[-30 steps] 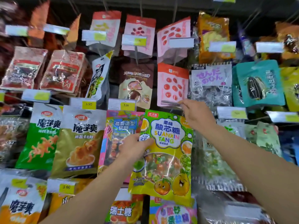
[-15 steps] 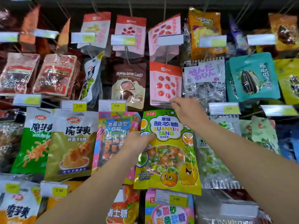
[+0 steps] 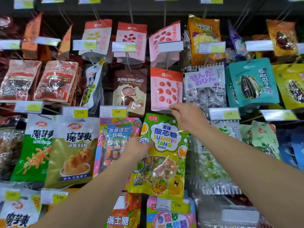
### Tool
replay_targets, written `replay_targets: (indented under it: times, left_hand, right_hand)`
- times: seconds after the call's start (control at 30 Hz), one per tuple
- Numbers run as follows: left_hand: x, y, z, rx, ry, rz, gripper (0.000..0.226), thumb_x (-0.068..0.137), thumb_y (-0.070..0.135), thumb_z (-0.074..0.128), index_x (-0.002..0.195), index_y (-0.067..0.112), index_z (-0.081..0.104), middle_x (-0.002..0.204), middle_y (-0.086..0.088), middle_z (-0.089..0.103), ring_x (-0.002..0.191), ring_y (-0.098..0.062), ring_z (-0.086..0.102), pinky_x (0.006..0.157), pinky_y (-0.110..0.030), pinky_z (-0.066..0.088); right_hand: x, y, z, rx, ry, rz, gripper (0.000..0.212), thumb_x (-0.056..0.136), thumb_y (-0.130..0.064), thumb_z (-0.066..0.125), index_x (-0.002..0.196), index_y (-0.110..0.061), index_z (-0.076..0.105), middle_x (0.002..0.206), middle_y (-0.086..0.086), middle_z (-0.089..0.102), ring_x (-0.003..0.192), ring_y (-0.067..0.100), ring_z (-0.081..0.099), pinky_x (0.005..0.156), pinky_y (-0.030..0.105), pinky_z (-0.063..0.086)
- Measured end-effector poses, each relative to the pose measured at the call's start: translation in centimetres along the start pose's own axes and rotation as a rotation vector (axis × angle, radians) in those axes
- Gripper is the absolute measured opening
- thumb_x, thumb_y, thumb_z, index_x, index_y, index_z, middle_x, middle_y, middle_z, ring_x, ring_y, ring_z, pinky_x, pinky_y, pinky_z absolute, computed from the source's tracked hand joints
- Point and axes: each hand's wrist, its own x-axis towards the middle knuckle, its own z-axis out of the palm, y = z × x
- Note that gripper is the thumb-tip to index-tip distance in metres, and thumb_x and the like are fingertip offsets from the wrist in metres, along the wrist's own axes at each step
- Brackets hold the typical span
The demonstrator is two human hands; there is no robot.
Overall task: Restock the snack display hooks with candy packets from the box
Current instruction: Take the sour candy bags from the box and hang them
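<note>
The green-yellow candy packet (image 3: 164, 155) reads "SUANXIN TANG" under 酸芯糖. Yellow price tags read "3.90" (image 3: 80, 112) and "5.00" (image 3: 117, 111) to its left, "5.00" (image 3: 229, 113) to its right, and "5.00" (image 3: 177, 205) below it. The olive packet (image 3: 74, 152) reads 魔芋爽.

Two bare forearms, left hand (image 3: 138, 148) and right hand (image 3: 189, 117), no sleeves, rings or watch.

Rows of snack packets hang from wire hooks (image 3: 130, 14) on a dark display rack (image 3: 148, 11), price tags (image 3: 113, 111) clipped at hook ends; a pink packet (image 3: 166, 89) hangs centre.
</note>
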Motion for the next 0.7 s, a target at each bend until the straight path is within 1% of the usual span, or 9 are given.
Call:
replay_targets:
  times: [0.07, 0.1, 0.13, 0.27, 0.37, 0.47, 0.53, 0.63, 0.7]
  left_hand:
    - [-0.3, -0.1, -0.1, -0.077, 0.006, -0.035, 0.049, 0.092, 0.029, 0.066, 0.132, 0.008, 0.047, 0.126, -0.013, 0.053, 0.106, -0.025, 0.049, 0.088, -0.036, 0.039]
    - [-0.4, -0.1, 0.1, -0.118, -0.003, -0.066, 0.065, 0.092, 0.03, 0.066, 0.144, 0.004, 0.038, 0.141, -0.014, 0.047, 0.119, -0.028, 0.048, 0.096, -0.04, 0.039]
    - [-0.4, -0.1, 0.3, -0.144, -0.015, -0.079, 0.071, 0.091, 0.031, 0.067, 0.148, 0.004, 0.033, 0.146, -0.013, 0.045, 0.124, -0.029, 0.048, 0.1, -0.042, 0.038]
    - [-0.9, 0.3, 0.7, -0.149, -0.08, -0.108, 0.052, 0.084, 0.035, 0.073, 0.125, 0.006, 0.059, 0.118, -0.009, 0.067, 0.095, -0.018, 0.063, 0.084, -0.035, 0.05]
    - [-1.2, 0.1, 0.5, -0.166, -0.134, -0.088, 0.035, 0.082, 0.035, 0.074, 0.106, 0.012, 0.068, 0.108, -0.004, 0.073, 0.098, -0.021, 0.067, 0.096, -0.041, 0.05]
    - [-1.6, -0.4, 0.4, -0.178, -0.142, -0.074, 0.06, 0.069, 0.044, 0.079, 0.117, 0.011, 0.064, 0.114, -0.005, 0.071, 0.104, -0.025, 0.067, 0.099, -0.048, 0.049]
    - [-1.9, -0.5, 0.1, -0.184, -0.079, -0.073, 0.037, 0.082, 0.03, 0.074, 0.112, 0.01, 0.065, 0.11, -0.006, 0.072, 0.101, -0.024, 0.067, 0.098, -0.043, 0.049]
    - [-1.5, -0.1, 0.1, -0.238, 0.01, -0.101, 0.043, 0.088, 0.025, 0.071, 0.123, 0.006, 0.055, 0.119, 0.002, 0.058, 0.113, -0.024, 0.056, 0.095, -0.035, 0.04]
    - [-1.0, 0.3, 0.5, -0.213, 0.046, -0.093, 0.036, 0.087, 0.026, 0.071, 0.114, 0.005, 0.058, 0.109, 0.001, 0.053, 0.113, -0.028, 0.055, 0.088, -0.035, 0.036]
  right_hand:
    - [0.0, 0.0, -0.1, -0.006, -0.012, 0.001, 0.027, 0.099, -0.027, 0.051, 0.121, -0.023, 0.067, 0.115, 0.008, 0.071, 0.105, 0.032, 0.062, 0.086, 0.043, 0.052]
    - [0.0, 0.0, -0.1, -0.007, -0.015, 0.003, 0.028, 0.1, -0.027, 0.051, 0.121, -0.023, 0.067, 0.115, 0.007, 0.071, 0.105, 0.032, 0.062, 0.086, 0.043, 0.052]
    - [0.0, -0.1, 0.0, -0.009, -0.014, 0.002, 0.028, 0.1, -0.028, 0.05, 0.122, -0.024, 0.067, 0.116, 0.007, 0.071, 0.105, 0.032, 0.062, 0.086, 0.043, 0.053]
    - [0.4, 0.1, 0.0, 0.016, -0.021, 0.052, 0.029, 0.101, -0.033, 0.047, 0.121, -0.03, 0.067, 0.117, 0.003, 0.07, 0.1, 0.029, 0.066, 0.086, 0.04, 0.053]
    - [0.6, -0.2, -0.1, 0.04, -0.019, 0.076, 0.028, 0.101, -0.032, 0.047, 0.12, -0.03, 0.068, 0.115, 0.005, 0.071, 0.103, 0.03, 0.064, 0.088, 0.04, 0.052]
    - [0.6, -0.3, -0.2, 0.053, -0.017, 0.075, 0.028, 0.1, -0.032, 0.048, 0.118, -0.029, 0.069, 0.117, 0.006, 0.071, 0.104, 0.033, 0.063, 0.09, 0.042, 0.052]
    - [0.5, -0.3, -0.1, 0.048, -0.01, 0.073, 0.028, 0.099, -0.031, 0.049, 0.118, -0.03, 0.07, 0.117, 0.007, 0.071, 0.104, 0.034, 0.064, 0.09, 0.042, 0.052]
    - [0.4, -0.2, 0.1, 0.034, 0.008, 0.072, 0.029, 0.099, -0.03, 0.049, 0.118, -0.029, 0.07, 0.117, 0.007, 0.072, 0.109, 0.033, 0.062, 0.092, 0.042, 0.052]
    - [0.4, -0.2, 0.2, 0.042, 0.014, 0.076, 0.029, 0.099, -0.03, 0.05, 0.119, -0.029, 0.07, 0.116, 0.006, 0.072, 0.11, 0.032, 0.062, 0.093, 0.042, 0.051]
